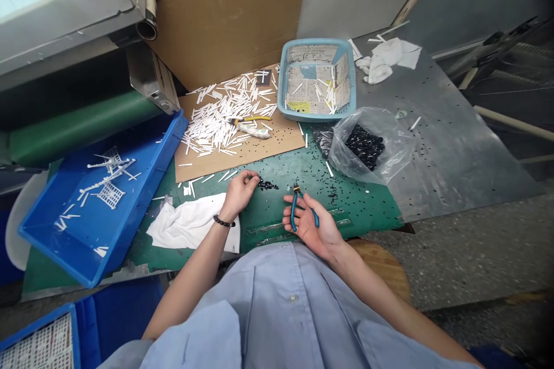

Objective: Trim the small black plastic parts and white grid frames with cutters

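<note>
My left hand (242, 189) is at a small pile of black pieces (267, 184) on the green mat, its thumb and fingers pinched together. Whatever lies between those fingertips is too small to make out. Palm up, my right hand (314, 222) holds teal-handled pliers (296, 207), whose jaws point away from me. Beyond the left hand, many white sticks (216, 121) lie on a flat cardboard sheet (281, 137), with yellow-handled pliers (255, 119) among them. An open clear plastic bag (393, 150) of black pieces (363, 147) rests beyond my right hand.
A light blue basket (317, 116) lined with newspaper stands at the back. On the left sits a blue tray (89, 259) with white plastic parts. A white cloth (186, 223) lies beside my left forearm. Black pieces are scattered over the green mat (367, 207).
</note>
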A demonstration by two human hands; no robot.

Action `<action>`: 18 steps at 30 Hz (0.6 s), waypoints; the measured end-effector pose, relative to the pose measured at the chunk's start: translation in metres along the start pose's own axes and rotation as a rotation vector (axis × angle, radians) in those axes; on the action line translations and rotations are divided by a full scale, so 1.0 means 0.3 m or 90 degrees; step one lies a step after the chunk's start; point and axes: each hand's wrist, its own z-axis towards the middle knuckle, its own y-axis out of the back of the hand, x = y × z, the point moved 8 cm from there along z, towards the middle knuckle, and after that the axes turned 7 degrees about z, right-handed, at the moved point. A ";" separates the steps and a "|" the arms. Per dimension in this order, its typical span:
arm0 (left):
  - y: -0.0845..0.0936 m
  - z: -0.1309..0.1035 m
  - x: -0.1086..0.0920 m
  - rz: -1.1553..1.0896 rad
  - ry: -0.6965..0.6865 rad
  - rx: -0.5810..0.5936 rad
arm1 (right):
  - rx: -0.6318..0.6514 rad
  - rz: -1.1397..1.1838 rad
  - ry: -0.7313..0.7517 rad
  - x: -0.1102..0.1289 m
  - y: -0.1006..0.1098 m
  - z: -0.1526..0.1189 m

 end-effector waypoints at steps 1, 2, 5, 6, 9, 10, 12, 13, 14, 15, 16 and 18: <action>0.004 0.011 -0.012 0.057 -0.032 -0.006 | -0.003 0.015 0.000 0.001 0.002 -0.001; 0.005 0.020 -0.019 0.098 -0.054 -0.005 | -0.014 0.034 -0.005 -0.001 0.008 -0.001; 0.004 0.032 -0.028 0.154 -0.082 0.004 | -0.040 0.069 -0.026 -0.007 0.021 -0.006; 0.004 0.034 -0.027 0.160 -0.083 0.004 | -0.032 0.068 -0.027 -0.006 0.019 -0.009; 0.007 0.037 -0.011 0.107 -0.044 -0.004 | -0.001 0.038 -0.013 0.004 0.010 -0.022; 0.006 0.037 0.000 0.053 -0.016 0.000 | 0.002 0.011 -0.004 0.008 0.011 -0.028; -0.008 0.028 0.024 -0.103 0.049 0.034 | 0.001 -0.097 0.033 0.023 0.016 -0.037; -0.020 0.019 0.030 -0.190 0.077 0.061 | -0.002 -0.188 0.064 0.036 0.017 -0.042; -0.032 0.008 0.031 -0.269 0.098 0.088 | -0.008 -0.301 0.106 0.054 0.016 -0.047; -0.040 -0.005 0.029 -0.333 0.113 0.110 | -0.017 -0.425 0.160 0.075 0.010 -0.052; -0.045 -0.018 0.025 -0.380 0.124 0.124 | -0.026 -0.547 0.218 0.096 -0.001 -0.058; -0.050 -0.045 0.022 -0.432 0.147 0.132 | -0.043 -0.753 0.335 0.130 -0.033 -0.069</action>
